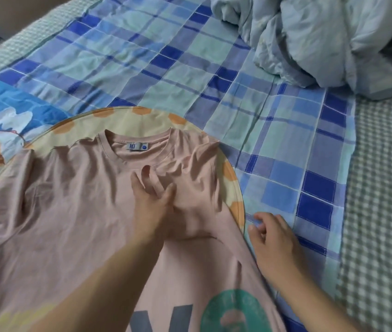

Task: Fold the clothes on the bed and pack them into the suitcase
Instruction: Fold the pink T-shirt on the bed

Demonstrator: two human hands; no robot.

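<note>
On the bed, a pink T-shirt point(75, 212) lies spread front-up, its upper part resting over a round cream-and-orange cushion point(128, 121) and its collar pointing away from the person. Inside the neck sits a small blue label point(133, 146) with white characters too small to read, and beside it a round blue tag. Near the lower hem of the view, the shirt's chest print shows a large green circle point(238, 310) with a worn pattern and grey-blue block letters point(163, 319), cut off by the frame edge so the word cannot be read. The left hand point(150, 200) rests on the shirt just below the collar, fingers spread and partly curled into the cloth, bunching it into folds. The right hand point(274, 238) lies just beside the shirt's right edge on the blue plaid sheet point(214, 68), its fingers loosely curled; whether they pinch the fabric edge cannot be told. A crumpled pale-blue quilt point(321, 37) is heaped at the far right corner, well apart from the shirt. A blue cartoon-print pillow point(5, 109) lies to the left, partly under the cushion.
</note>
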